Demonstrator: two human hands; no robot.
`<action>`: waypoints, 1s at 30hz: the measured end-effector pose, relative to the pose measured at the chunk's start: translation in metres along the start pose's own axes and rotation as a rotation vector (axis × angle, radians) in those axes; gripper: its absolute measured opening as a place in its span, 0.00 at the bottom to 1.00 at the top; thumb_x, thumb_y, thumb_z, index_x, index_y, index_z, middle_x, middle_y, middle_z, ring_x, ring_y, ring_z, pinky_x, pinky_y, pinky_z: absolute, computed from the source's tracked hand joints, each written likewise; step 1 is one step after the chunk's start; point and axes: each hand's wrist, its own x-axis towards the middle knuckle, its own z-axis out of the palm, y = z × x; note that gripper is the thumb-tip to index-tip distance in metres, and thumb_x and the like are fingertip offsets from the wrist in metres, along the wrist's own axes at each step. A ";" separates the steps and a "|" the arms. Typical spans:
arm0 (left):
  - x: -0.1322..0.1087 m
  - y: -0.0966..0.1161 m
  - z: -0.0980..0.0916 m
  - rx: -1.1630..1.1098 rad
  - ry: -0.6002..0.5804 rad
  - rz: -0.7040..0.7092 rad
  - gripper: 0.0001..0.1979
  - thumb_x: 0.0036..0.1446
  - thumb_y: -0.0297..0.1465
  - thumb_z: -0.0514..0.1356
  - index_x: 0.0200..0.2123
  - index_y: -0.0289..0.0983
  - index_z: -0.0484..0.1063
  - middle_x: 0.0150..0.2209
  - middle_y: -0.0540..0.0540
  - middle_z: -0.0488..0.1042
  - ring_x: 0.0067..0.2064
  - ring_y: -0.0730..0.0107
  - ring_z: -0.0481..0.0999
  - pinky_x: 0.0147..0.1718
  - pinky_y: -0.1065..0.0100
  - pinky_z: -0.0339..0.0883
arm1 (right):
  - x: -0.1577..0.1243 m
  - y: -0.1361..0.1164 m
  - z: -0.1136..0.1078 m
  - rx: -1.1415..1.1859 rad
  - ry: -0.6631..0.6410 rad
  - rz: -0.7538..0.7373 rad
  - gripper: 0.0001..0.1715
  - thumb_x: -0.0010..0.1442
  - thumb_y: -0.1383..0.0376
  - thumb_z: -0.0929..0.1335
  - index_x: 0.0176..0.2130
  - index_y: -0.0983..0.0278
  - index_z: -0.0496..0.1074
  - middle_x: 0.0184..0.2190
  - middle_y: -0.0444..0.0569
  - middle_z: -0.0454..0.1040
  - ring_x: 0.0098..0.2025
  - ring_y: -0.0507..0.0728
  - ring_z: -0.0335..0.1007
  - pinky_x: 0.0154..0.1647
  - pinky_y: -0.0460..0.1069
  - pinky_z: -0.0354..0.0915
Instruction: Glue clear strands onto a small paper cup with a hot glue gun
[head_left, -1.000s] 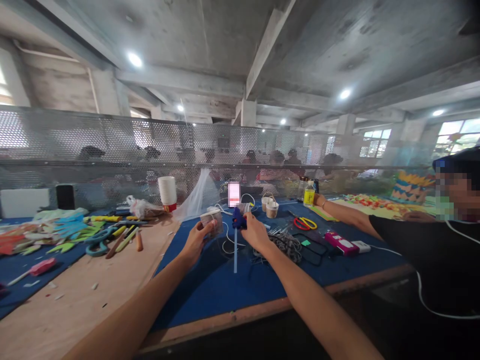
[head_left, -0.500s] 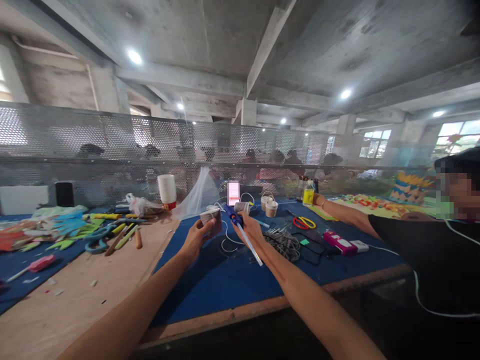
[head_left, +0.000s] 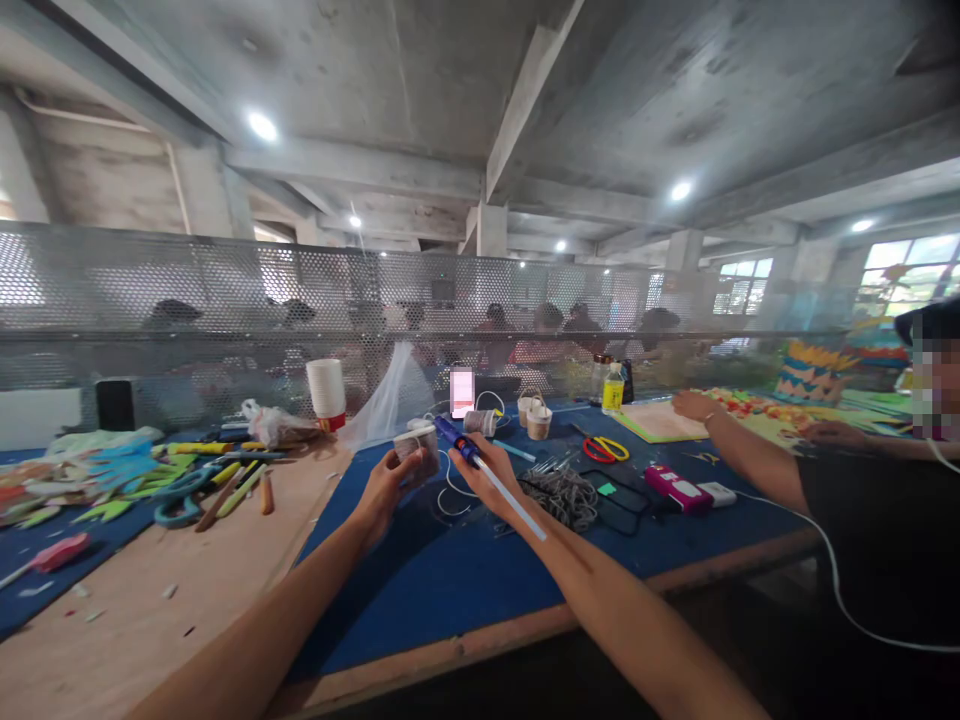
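Observation:
My left hand is closed around a small brownish cup wound with twine, held above the blue mat. My right hand grips a blue glue gun whose pale glue stick points back toward my forearm. The gun's nozzle sits right beside the cup. A white cord trails on the mat under both hands.
A dark twine bundle, red scissors, small cups, a thread spool and a pink device lie to the right. A co-worker's arm reaches in. Foam cutouts and tools clutter the left; a mesh fence backs the table.
My right hand has turned the glue gun from upright to slanted, with its nozzle toward the cup. The co-worker's hand has moved right onto a sheet.

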 end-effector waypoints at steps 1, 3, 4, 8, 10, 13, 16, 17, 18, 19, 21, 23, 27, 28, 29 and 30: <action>0.000 0.000 0.000 0.008 -0.003 -0.001 0.29 0.46 0.45 0.76 0.48 0.36 0.77 0.46 0.38 0.83 0.46 0.57 0.84 0.49 0.61 0.76 | -0.001 -0.001 0.000 0.003 -0.006 -0.002 0.16 0.69 0.52 0.66 0.45 0.60 0.73 0.35 0.48 0.80 0.34 0.57 0.76 0.37 0.48 0.69; 0.000 0.000 0.000 0.023 -0.004 0.000 0.29 0.47 0.46 0.75 0.48 0.36 0.77 0.45 0.38 0.83 0.45 0.57 0.85 0.49 0.60 0.76 | -0.002 -0.004 -0.001 0.005 -0.019 0.001 0.16 0.69 0.52 0.66 0.46 0.61 0.73 0.36 0.48 0.80 0.35 0.57 0.77 0.38 0.49 0.70; 0.000 0.000 0.000 0.026 -0.003 0.000 0.29 0.47 0.46 0.75 0.48 0.36 0.77 0.45 0.38 0.83 0.45 0.56 0.85 0.49 0.60 0.76 | -0.002 -0.005 -0.001 0.003 -0.022 0.004 0.16 0.68 0.52 0.66 0.46 0.61 0.73 0.36 0.49 0.81 0.35 0.58 0.77 0.38 0.49 0.70; -0.002 0.001 0.001 0.019 -0.002 0.009 0.29 0.45 0.46 0.76 0.46 0.37 0.78 0.44 0.38 0.84 0.46 0.55 0.85 0.48 0.59 0.76 | -0.002 -0.007 -0.003 -0.012 -0.029 0.007 0.15 0.68 0.53 0.67 0.47 0.60 0.73 0.36 0.49 0.81 0.36 0.58 0.78 0.39 0.49 0.70; -0.002 0.002 0.001 0.023 0.004 0.017 0.28 0.45 0.46 0.76 0.45 0.37 0.78 0.43 0.38 0.84 0.45 0.54 0.85 0.48 0.59 0.76 | -0.002 -0.007 -0.003 -0.007 -0.025 0.007 0.14 0.68 0.54 0.67 0.46 0.60 0.73 0.36 0.49 0.81 0.36 0.58 0.78 0.39 0.48 0.69; -0.001 0.002 0.000 0.032 0.002 0.015 0.29 0.45 0.47 0.76 0.46 0.36 0.78 0.43 0.38 0.84 0.45 0.54 0.85 0.47 0.59 0.76 | -0.002 -0.008 -0.002 0.031 -0.015 -0.006 0.14 0.68 0.54 0.67 0.45 0.61 0.73 0.35 0.48 0.80 0.34 0.57 0.77 0.38 0.48 0.68; 0.001 0.001 -0.002 0.032 -0.002 0.004 0.30 0.47 0.47 0.75 0.48 0.36 0.78 0.45 0.38 0.84 0.46 0.54 0.85 0.49 0.59 0.76 | -0.003 -0.009 -0.002 0.062 -0.012 -0.010 0.14 0.68 0.53 0.67 0.43 0.61 0.73 0.33 0.47 0.79 0.33 0.56 0.75 0.36 0.48 0.67; 0.001 0.001 -0.002 0.028 0.000 0.006 0.30 0.47 0.47 0.75 0.48 0.36 0.78 0.45 0.38 0.83 0.46 0.55 0.84 0.49 0.59 0.76 | -0.003 -0.009 -0.002 0.067 -0.015 -0.003 0.14 0.68 0.53 0.67 0.43 0.61 0.72 0.33 0.47 0.78 0.32 0.56 0.74 0.36 0.47 0.66; 0.002 0.001 -0.003 0.020 0.001 0.011 0.30 0.46 0.47 0.76 0.47 0.36 0.78 0.46 0.38 0.83 0.46 0.55 0.84 0.49 0.59 0.76 | -0.003 -0.009 -0.001 0.072 -0.021 0.005 0.14 0.68 0.52 0.67 0.42 0.60 0.72 0.32 0.46 0.78 0.31 0.56 0.73 0.35 0.47 0.66; 0.002 0.000 -0.003 0.010 0.000 0.017 0.29 0.46 0.47 0.76 0.47 0.36 0.78 0.46 0.38 0.83 0.46 0.55 0.84 0.49 0.59 0.76 | -0.003 -0.010 -0.001 0.078 -0.028 0.012 0.15 0.68 0.52 0.67 0.42 0.60 0.72 0.31 0.45 0.77 0.31 0.55 0.72 0.34 0.47 0.66; 0.002 0.001 -0.003 -0.007 -0.001 0.030 0.29 0.46 0.46 0.76 0.47 0.36 0.78 0.48 0.38 0.83 0.47 0.56 0.84 0.48 0.60 0.76 | -0.003 -0.010 -0.001 0.097 -0.042 0.016 0.15 0.67 0.51 0.67 0.41 0.60 0.72 0.30 0.44 0.76 0.30 0.55 0.71 0.32 0.47 0.65; 0.001 0.002 -0.002 -0.012 -0.005 0.036 0.30 0.46 0.46 0.76 0.48 0.36 0.78 0.49 0.38 0.82 0.47 0.57 0.83 0.48 0.61 0.76 | -0.004 -0.009 0.000 0.117 -0.051 0.012 0.16 0.67 0.50 0.67 0.41 0.60 0.72 0.29 0.44 0.75 0.29 0.55 0.70 0.31 0.47 0.64; -0.002 0.005 -0.001 -0.010 -0.001 0.042 0.30 0.47 0.45 0.76 0.49 0.35 0.78 0.49 0.38 0.82 0.46 0.59 0.83 0.46 0.63 0.76 | -0.005 -0.009 0.002 0.138 -0.062 0.013 0.17 0.67 0.49 0.67 0.40 0.60 0.72 0.28 0.44 0.74 0.28 0.55 0.68 0.30 0.47 0.63; -0.002 0.005 0.000 -0.014 0.002 0.042 0.30 0.46 0.45 0.76 0.49 0.35 0.78 0.49 0.38 0.82 0.46 0.59 0.83 0.46 0.63 0.75 | -0.005 -0.009 0.002 0.142 -0.065 0.014 0.17 0.66 0.49 0.68 0.40 0.60 0.72 0.28 0.44 0.74 0.28 0.55 0.68 0.29 0.46 0.62; -0.001 0.006 0.000 -0.021 0.009 0.043 0.30 0.46 0.45 0.76 0.48 0.35 0.78 0.48 0.38 0.82 0.45 0.60 0.83 0.46 0.63 0.75 | -0.005 -0.009 0.002 0.148 -0.067 0.012 0.17 0.66 0.49 0.68 0.39 0.60 0.72 0.28 0.43 0.73 0.28 0.54 0.68 0.29 0.46 0.62; -0.001 0.005 0.000 -0.028 0.013 0.043 0.30 0.45 0.45 0.77 0.48 0.35 0.78 0.47 0.39 0.82 0.45 0.60 0.83 0.46 0.63 0.75 | -0.006 -0.009 0.002 0.154 -0.068 0.006 0.17 0.66 0.49 0.68 0.39 0.60 0.72 0.27 0.43 0.73 0.28 0.54 0.68 0.30 0.46 0.62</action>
